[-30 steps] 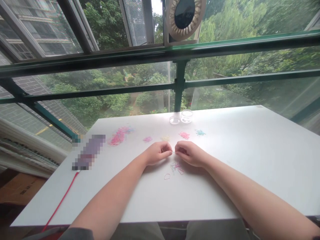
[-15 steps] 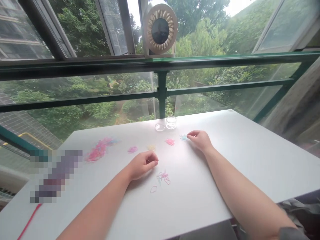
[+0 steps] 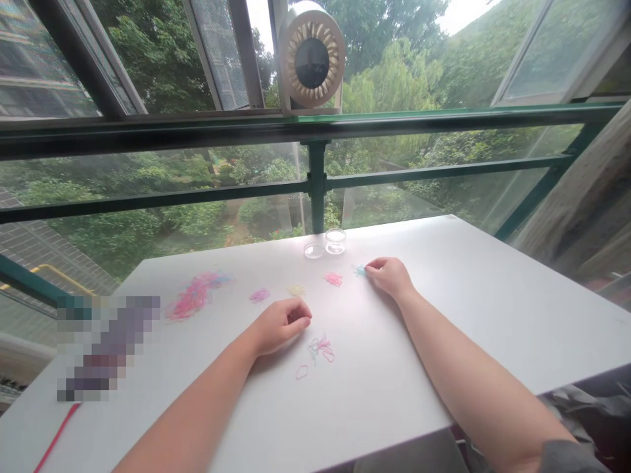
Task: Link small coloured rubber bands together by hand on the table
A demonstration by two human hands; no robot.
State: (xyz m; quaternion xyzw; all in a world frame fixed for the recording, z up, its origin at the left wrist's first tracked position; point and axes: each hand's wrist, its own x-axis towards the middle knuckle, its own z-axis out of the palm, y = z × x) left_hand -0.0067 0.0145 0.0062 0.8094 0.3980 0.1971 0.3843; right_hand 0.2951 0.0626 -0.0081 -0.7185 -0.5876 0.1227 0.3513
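Note:
My right hand (image 3: pixel 392 277) rests on the table with thumb and fingertips pinched at the right edge of a small pile of light blue rubber bands (image 3: pixel 358 270). Curled closed, my left hand (image 3: pixel 279 326) lies on the table; whatever its fingers may hold is hidden. Just beyond it are yellow rubber bands (image 3: pixel 296 290) and purple rubber bands (image 3: pixel 259 295). A pinkish-red pile of rubber bands (image 3: pixel 333 279) sits left of the blue one. Nearer me lie mixed pink and green rubber bands (image 3: pixel 323 348) and a single pink loop (image 3: pixel 302 372).
A larger mixed heap of rubber bands (image 3: pixel 197 295) spreads on the left of the white table (image 3: pixel 384 394). Toward the far edge stand a clear round container (image 3: pixel 336 242) and its lid (image 3: pixel 313 251). A blurred-out object (image 3: pixel 111 348) and red cord (image 3: pixel 56 437) lie far left.
The view has shifted slightly. Both hands keep nearly the same pose, the right one still pinching at the blue pile.

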